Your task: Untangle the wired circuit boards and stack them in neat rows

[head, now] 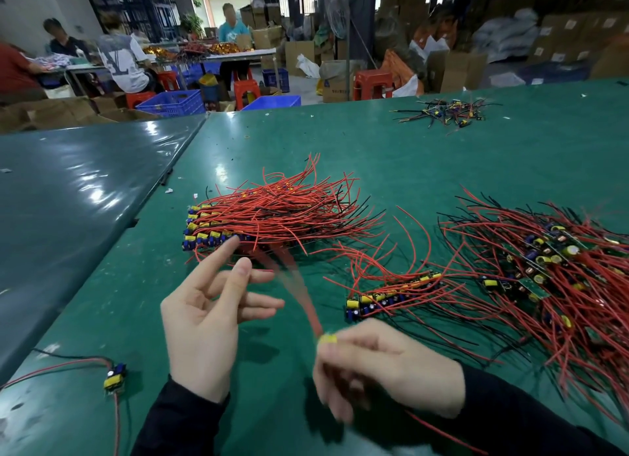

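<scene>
My right hand (pixel 381 363) pinches a small circuit board with a yellow part (pixel 327 339); its red wires (pixel 299 285) blur upward toward the stack. My left hand (pixel 211 306) hovers open beside those wires, fingers spread, holding nothing. A neat stack of boards (pixel 211 231) with red wires fanned to the right lies ahead of my left hand. A short row of boards (pixel 384 297) lies in the middle. A big tangled heap of wired boards (pixel 544 272) fills the right side.
One loose board (pixel 115 379) with red and black wires lies near the front left edge. A small pile of dark wired parts (pixel 446 113) sits far right on the green table (pixel 340 142). A second table (pixel 75 190) adjoins at left. People work at a bench behind.
</scene>
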Demonstrator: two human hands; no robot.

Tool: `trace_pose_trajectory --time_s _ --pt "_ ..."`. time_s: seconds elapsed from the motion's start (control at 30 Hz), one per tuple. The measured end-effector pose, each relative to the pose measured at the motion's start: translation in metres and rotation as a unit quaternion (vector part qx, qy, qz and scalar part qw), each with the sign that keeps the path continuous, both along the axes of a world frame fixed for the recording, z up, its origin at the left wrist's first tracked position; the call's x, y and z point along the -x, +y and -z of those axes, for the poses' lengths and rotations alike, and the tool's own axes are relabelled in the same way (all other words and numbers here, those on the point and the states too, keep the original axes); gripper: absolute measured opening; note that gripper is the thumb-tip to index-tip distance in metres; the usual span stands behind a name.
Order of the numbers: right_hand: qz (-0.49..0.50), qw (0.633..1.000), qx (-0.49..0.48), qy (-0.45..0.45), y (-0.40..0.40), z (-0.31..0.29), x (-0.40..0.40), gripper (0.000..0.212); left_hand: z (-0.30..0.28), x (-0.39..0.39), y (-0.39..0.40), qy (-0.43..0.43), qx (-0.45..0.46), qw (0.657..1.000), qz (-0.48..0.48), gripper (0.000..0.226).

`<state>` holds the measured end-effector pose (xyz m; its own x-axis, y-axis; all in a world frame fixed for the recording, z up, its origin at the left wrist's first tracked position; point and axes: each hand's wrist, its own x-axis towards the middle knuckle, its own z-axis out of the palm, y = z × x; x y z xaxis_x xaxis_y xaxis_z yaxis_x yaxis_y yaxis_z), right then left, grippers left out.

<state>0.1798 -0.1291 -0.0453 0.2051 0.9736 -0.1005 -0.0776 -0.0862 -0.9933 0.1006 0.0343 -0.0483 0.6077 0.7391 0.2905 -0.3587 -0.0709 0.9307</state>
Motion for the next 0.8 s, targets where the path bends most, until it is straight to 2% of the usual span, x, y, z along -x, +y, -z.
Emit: trace_pose_trajectory --time_s 0.1,0.17,0.27,0.43,0.47,0.53,0.6,0.63,0.73,0.8 --pt "0.180 0.980 -0.087 -0.012 0.005 0.007 -0.006 0.037 0.000 0.001 -0.008 0.036 0.000 0.997 0.065 0.026" --pt "0.243 0.962 -0.119 -0.026 0.006 0.012 -0.010 0.041 0.006 0.000 -0.020 0.084 -0.009 0.984 0.157 0.023" --pt "0.261 0.953 -0.147 -0.052 0.007 0.015 -0.011 0.032 0.011 -0.002 -0.034 0.142 0.013 0.948 0.286 0.042" --pt "0.300 0.938 -0.141 -0.102 0.008 0.017 -0.011 0.033 0.013 -0.003 -0.039 0.156 0.088 0.914 0.365 0.060" --pt "0.302 0.937 -0.140 -0.107 0.008 0.018 -0.010 0.031 0.014 -0.003 -0.041 0.164 0.074 0.908 0.378 0.057" --pt "0.310 0.934 -0.139 -0.110 0.009 0.019 -0.011 0.028 0.015 -0.003 -0.044 0.170 0.044 0.898 0.402 0.038" --pt "0.336 0.925 -0.155 -0.089 0.008 0.018 -0.013 0.024 0.011 -0.001 -0.041 0.174 0.062 0.887 0.424 0.012" --pt "0.353 0.918 -0.165 -0.073 0.008 0.017 -0.015 0.022 0.009 0.000 -0.036 0.179 0.084 0.880 0.432 0.008" --pt "0.395 0.900 -0.184 -0.003 0.004 0.015 -0.021 0.019 0.000 0.004 -0.012 0.158 0.166 0.870 0.437 0.013" --pt "0.404 0.891 -0.205 0.010 0.002 0.014 -0.022 0.017 -0.004 0.005 0.002 0.103 0.244 0.867 0.421 0.036"
